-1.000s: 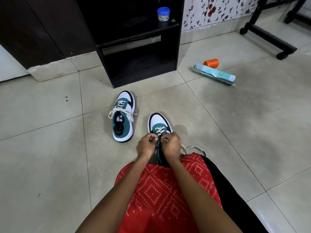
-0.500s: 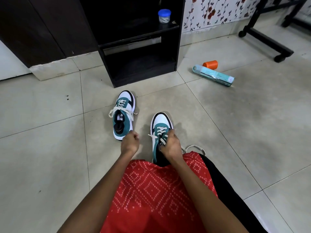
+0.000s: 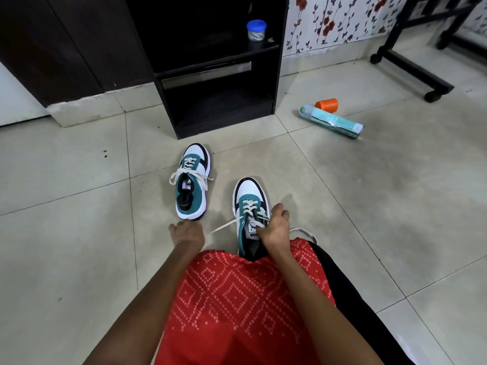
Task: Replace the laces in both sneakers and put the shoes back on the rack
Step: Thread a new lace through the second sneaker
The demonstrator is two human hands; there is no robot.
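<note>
Pulling the cream flat lace (image 3: 226, 225) taut, the left hand (image 3: 187, 234) grips its end; the right hand (image 3: 274, 227) pinches the crossing on the teal-and-white sneaker (image 3: 250, 193); keep tension even.

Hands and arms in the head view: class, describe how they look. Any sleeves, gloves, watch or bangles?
The left arm and right arm are bare as far as the frame shows, without sleeves. The left hand and right hand are ungloved; no watch or bangle shows at either wrist. Rings cannot be told.
</note>
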